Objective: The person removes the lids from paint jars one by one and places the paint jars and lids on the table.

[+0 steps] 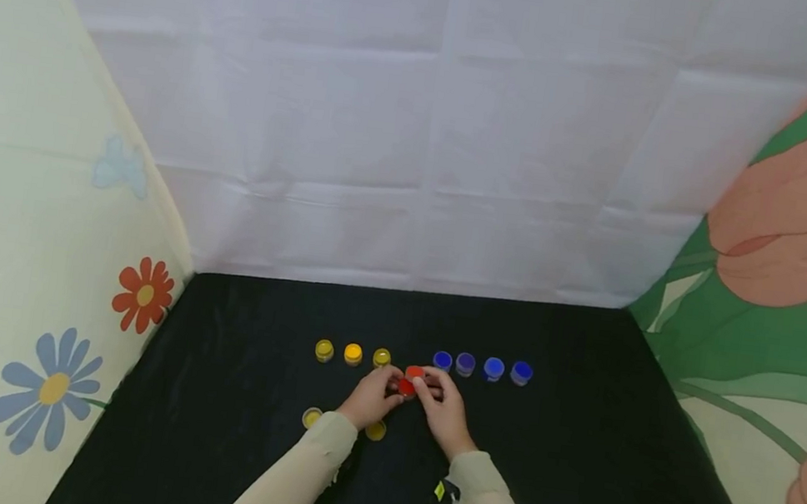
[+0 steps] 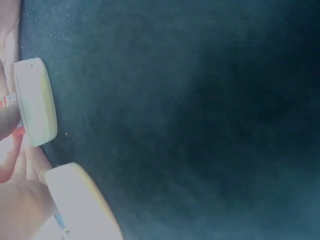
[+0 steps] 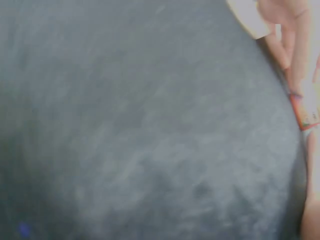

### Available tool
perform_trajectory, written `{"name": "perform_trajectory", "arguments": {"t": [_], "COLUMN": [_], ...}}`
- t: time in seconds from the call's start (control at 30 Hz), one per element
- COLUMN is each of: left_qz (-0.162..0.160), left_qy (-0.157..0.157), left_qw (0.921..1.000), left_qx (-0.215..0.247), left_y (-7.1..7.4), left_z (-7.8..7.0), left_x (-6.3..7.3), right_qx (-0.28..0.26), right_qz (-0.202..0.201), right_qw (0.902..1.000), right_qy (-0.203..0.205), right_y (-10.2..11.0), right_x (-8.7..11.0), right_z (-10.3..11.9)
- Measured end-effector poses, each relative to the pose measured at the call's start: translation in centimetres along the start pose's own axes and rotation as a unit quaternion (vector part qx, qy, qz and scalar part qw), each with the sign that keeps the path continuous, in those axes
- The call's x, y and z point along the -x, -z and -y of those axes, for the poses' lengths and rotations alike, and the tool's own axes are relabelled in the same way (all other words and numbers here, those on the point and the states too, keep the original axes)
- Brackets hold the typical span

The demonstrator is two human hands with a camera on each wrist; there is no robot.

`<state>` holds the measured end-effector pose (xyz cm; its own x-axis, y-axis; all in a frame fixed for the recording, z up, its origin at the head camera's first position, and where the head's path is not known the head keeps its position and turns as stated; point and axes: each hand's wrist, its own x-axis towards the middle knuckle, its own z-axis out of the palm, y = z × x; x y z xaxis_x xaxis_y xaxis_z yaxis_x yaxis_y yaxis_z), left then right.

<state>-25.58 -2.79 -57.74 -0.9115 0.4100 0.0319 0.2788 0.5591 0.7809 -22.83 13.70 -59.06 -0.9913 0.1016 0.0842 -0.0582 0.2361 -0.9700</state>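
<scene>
Two small red paint pots are between the hands in the head view. My left hand (image 1: 368, 397) grips the lower red pot (image 1: 406, 388) from its left side. Just above it, thumb and fingers of my right hand (image 1: 445, 415) pinch the upper red pot (image 1: 415, 370). The two pots overlap in this view. At the right wrist view's edge, a red pot (image 3: 306, 111) with a printed label shows between fingers. The left wrist view catches only part of the hands, with a bit of red (image 2: 20, 131) among the fingers.
Three yellow pots (image 1: 353, 353) line up left of the hands, several blue pots (image 1: 493, 369) to the right. Nearer, one yellow pot (image 1: 311, 417) and another yellow pot (image 1: 376, 430) flank the left wrist. Pale rounded objects (image 2: 35, 102) show in the left wrist view. Black cloth (image 1: 575, 458) covers the table.
</scene>
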Motion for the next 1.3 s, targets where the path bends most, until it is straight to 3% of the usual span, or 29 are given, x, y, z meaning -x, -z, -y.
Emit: {"name": "perform_trajectory", "arguments": {"t": [0.2, 0.33, 0.5, 0.63, 0.97, 1.3], "left_qz": [-0.006, -0.018, -0.060, -0.094, -0.115, -0.132], "left_qy": [0.004, 0.016, 0.016, 0.029, 0.076, 0.104], "left_qw": [0.9999, 0.9994, 0.9969, 0.9922, 0.9837, 0.9724], "left_qx": [-0.011, -0.023, -0.050, -0.077, -0.115, -0.162], "left_y": [-0.3, -0.7, -1.5, -1.9, -1.9, -3.0], "left_z": [-0.5, -0.6, -0.9, -1.5, -3.4, -2.8], "left_x": [0.0, -0.3, -0.6, -0.7, -1.0, -1.9], "right_qx": [-0.124, -0.143, -0.056, 0.020, 0.134, 0.164], "right_qz": [-0.015, -0.026, -0.003, 0.030, 0.137, 0.155], "right_qw": [0.9904, 0.9866, 0.9975, 0.9992, 0.9791, 0.9699], "right_qy": [-0.061, -0.075, -0.043, -0.016, 0.069, 0.093], "right_y": [0.8, 1.4, 1.8, 1.8, 1.4, 1.3], "right_x": [0.6, 1.2, 2.2, 2.9, 4.3, 4.6], "right_z": [0.0, 0.2, 0.6, 1.2, 1.4, 1.4]}}
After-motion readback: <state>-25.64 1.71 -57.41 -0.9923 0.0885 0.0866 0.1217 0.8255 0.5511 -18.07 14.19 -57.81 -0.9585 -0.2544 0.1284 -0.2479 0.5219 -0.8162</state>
